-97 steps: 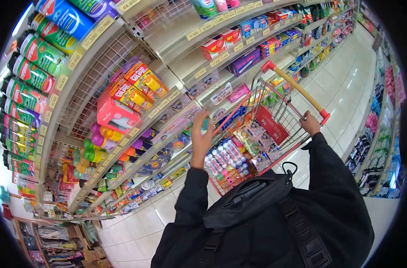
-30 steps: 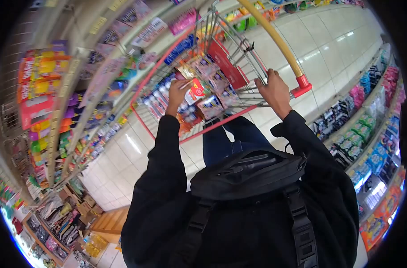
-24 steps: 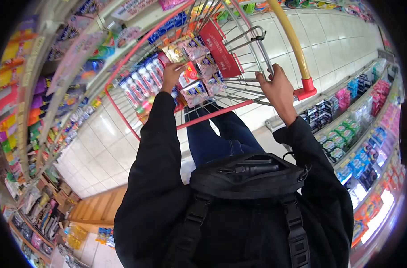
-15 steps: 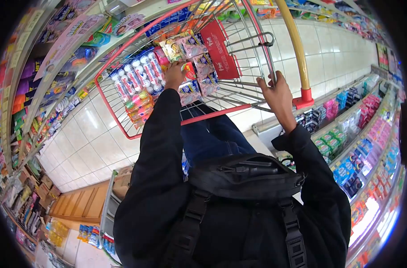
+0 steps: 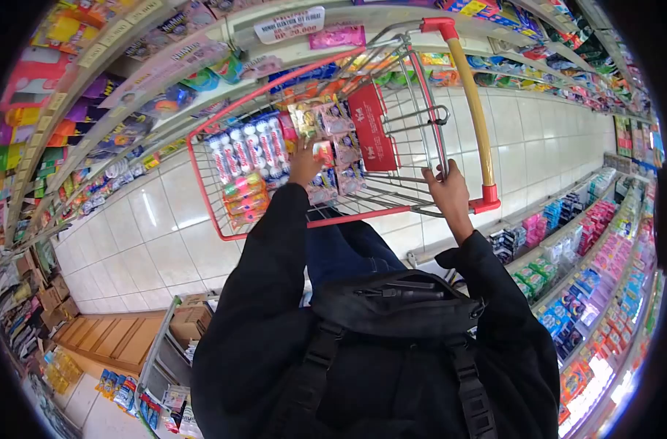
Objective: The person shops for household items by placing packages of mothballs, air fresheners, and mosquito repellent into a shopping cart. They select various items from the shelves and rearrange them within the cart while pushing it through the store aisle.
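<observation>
A shopping cart [image 5: 315, 223] with red rims stands in front of me, holding several packs. My left hand [image 5: 304, 167] reaches down among them, its fingers curled at a small red packet [image 5: 322, 151]; the fingertips are partly hidden. Left of that hand lie white-capped bottles [image 5: 249, 146] with red lettering, and below them orange, pink and green packs [image 5: 246, 201]. Purple-and-pink packs [image 5: 348, 150] and a gold pack [image 5: 302, 117] sit on its other side and above. My right hand [image 5: 448, 192] is closed around the cart's metal frame, beside the yellow handle [image 5: 471, 110].
Stocked shelves [image 5: 224, 44] curve along the far side and left. More shelves with boxed goods [image 5: 560, 256] line the right. Pale floor tiles [image 5: 150, 219] run beneath the cart. A cardboard box [image 5: 191, 318] and a wooden panel [image 5: 110, 340] are at lower left.
The cart and both hands now appear lower in the view, with the cart shifted slightly right. More of the far shelf shows. Each hand stays at the same spot on the cart or its packs.
</observation>
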Available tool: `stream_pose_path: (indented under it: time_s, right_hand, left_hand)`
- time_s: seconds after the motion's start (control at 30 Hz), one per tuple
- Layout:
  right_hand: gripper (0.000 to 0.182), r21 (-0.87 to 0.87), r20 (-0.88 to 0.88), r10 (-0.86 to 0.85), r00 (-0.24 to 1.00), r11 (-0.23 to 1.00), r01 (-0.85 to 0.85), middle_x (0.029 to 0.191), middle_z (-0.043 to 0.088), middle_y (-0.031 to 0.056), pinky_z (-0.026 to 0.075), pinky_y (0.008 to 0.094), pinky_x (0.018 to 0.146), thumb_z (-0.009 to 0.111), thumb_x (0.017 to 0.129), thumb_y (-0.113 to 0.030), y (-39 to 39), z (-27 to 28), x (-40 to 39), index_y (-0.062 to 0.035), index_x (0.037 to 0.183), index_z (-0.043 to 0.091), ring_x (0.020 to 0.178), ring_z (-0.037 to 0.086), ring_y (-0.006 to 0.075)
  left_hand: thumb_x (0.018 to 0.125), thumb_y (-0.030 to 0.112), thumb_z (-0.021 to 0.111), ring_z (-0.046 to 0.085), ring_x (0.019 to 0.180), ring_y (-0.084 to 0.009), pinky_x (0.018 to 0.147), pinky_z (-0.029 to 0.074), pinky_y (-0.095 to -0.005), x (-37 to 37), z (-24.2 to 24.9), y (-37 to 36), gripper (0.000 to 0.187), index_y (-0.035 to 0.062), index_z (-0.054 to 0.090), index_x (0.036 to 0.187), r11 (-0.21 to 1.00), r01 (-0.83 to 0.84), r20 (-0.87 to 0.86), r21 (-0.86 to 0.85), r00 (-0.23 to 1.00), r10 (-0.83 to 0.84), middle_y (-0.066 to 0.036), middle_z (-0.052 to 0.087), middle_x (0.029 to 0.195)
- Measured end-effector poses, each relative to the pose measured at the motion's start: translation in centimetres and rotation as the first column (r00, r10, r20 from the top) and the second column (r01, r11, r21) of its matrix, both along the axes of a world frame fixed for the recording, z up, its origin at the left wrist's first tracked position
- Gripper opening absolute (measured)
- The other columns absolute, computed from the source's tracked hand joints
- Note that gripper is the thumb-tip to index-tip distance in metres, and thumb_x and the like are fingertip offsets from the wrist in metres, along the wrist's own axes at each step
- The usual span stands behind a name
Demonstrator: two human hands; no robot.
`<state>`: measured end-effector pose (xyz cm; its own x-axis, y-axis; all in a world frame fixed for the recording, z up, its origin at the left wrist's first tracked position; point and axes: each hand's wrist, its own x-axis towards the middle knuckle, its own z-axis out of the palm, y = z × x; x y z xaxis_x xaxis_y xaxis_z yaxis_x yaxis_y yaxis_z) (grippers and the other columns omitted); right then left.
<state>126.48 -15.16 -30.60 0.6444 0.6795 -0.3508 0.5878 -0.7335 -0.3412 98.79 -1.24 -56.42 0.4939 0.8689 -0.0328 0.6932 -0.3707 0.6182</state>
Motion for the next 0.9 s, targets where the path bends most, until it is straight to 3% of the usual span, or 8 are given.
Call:
stream_pose_path:
  time_s: [0.1,0.17,0.23,0.37,0.47,0.6,0.8,0.9]
  right_hand:
    - [0.051,0.012,-0.039,0.022,0.999,1.000,-0.022,0.087,0.066,0.0173,0.051,0.0443,0.073,0.069,0.080,-0.042,-0.3,-0.4,0.6,0.0019,0.103,0.057,0.083,0.066,0.0357]
    - [0.050,0.035,-0.040,0.029,0.999,0.999,-0.028,0.084,0.066,0.0181,0.051,0.0446,0.072,0.069,0.080,-0.040,-0.3,-0.5,0.6,0.0022,0.101,0.056,0.081,0.066,0.0359]
    - [0.048,0.045,-0.068,0.027,0.997,0.999,-0.024,0.079,0.066,0.0180,0.051,0.0450,0.070,0.069,0.079,-0.039,-0.1,0.0,0.5,0.0026,0.100,0.056,0.077,0.066,0.0367]
    - [0.049,0.094,-0.085,0.047,0.995,0.995,-0.039,0.083,0.067,0.0215,0.052,0.0463,0.073,0.069,0.079,-0.038,-0.4,-0.6,0.9,0.0043,0.100,0.056,0.081,0.067,0.0397]
    - [0.050,0.131,-0.054,0.081,0.995,0.989,-0.073,0.087,0.067,0.0255,0.051,0.0477,0.075,0.069,0.079,-0.040,-0.5,-1.9,1.5,0.0051,0.098,0.057,0.084,0.066,0.0432]
    - [0.053,0.130,-0.075,0.090,0.993,0.988,-0.080,0.088,0.067,0.0263,0.052,0.0465,0.075,0.070,0.077,-0.041,-0.3,-2.3,2.0,0.0065,0.099,0.058,0.087,0.066,0.0428]
    - [0.057,0.247,-0.106,0.091,0.990,0.967,-0.062,0.088,0.066,0.0282,0.052,0.0467,0.076,0.071,0.076,-0.042,-0.9,-3.7,2.4,0.0087,0.100,0.058,0.087,0.066,0.0432]
    - [0.056,0.268,-0.098,0.075,0.992,0.962,-0.046,0.083,0.066,0.0287,0.051,0.0449,0.074,0.072,0.075,-0.042,-0.5,-3.2,2.1,0.0091,0.094,0.059,0.084,0.065,0.0436]
  left_hand:
    - [0.091,0.032,0.064,0.063,0.088,-0.0184,0.083,0.048,-0.0337,-2.7,9.0,0.1,0.034,0.0029,0.064,0.108,0.762,-0.027,0.042,-0.647,0.997,0.071,-0.015,0.063,0.098]
    - [0.098,0.029,0.055,0.061,0.084,-0.0129,0.082,0.049,-0.0306,-5.2,14.5,-2.0,0.031,-0.0010,0.062,0.105,0.626,-0.033,0.370,-0.780,0.782,0.502,-0.011,0.061,0.095]
    - [0.097,0.021,0.053,0.062,0.098,-0.0190,0.090,0.047,-0.0316,-6.4,25.4,-3.2,0.029,-0.0025,0.058,0.114,0.715,0.183,0.687,-0.675,0.509,0.519,-0.008,0.065,0.098]
    - [0.093,0.003,0.053,0.055,0.118,-0.0235,0.102,0.041,-0.0347,-8.7,49.5,-7.2,0.030,-0.0033,0.055,0.123,0.926,0.202,0.889,-0.320,0.403,0.219,-0.015,0.060,0.115]
    - [0.097,0.018,0.052,0.056,0.112,-0.0264,0.099,0.042,-0.0417,-9.0,59.0,-11.5,0.023,0.0021,0.066,0.106,0.995,0.096,0.836,-0.028,0.548,-0.029,-0.009,0.062,0.104]
    - [0.095,0.026,0.055,0.045,0.118,-0.0242,0.104,0.033,-0.0541,-6.7,65.7,-16.3,0.022,0.0152,0.073,0.099,0.945,0.323,0.985,0.058,0.134,-0.106,0.002,0.056,0.113]
    - [0.090,0.041,0.059,0.045,0.116,-0.0234,0.100,0.036,-0.0583,-5.3,67.5,-18.5,0.026,0.0197,0.073,0.088,0.938,0.346,0.993,0.018,0.107,-0.059,0.008,0.056,0.101]
    - [0.089,0.046,0.058,0.047,0.114,-0.0239,0.100,0.036,-0.0587,-3.1,65.8,-16.2,0.031,0.0190,0.072,0.086,0.911,0.259,0.940,0.322,0.027,-0.340,0.012,0.056,0.096]
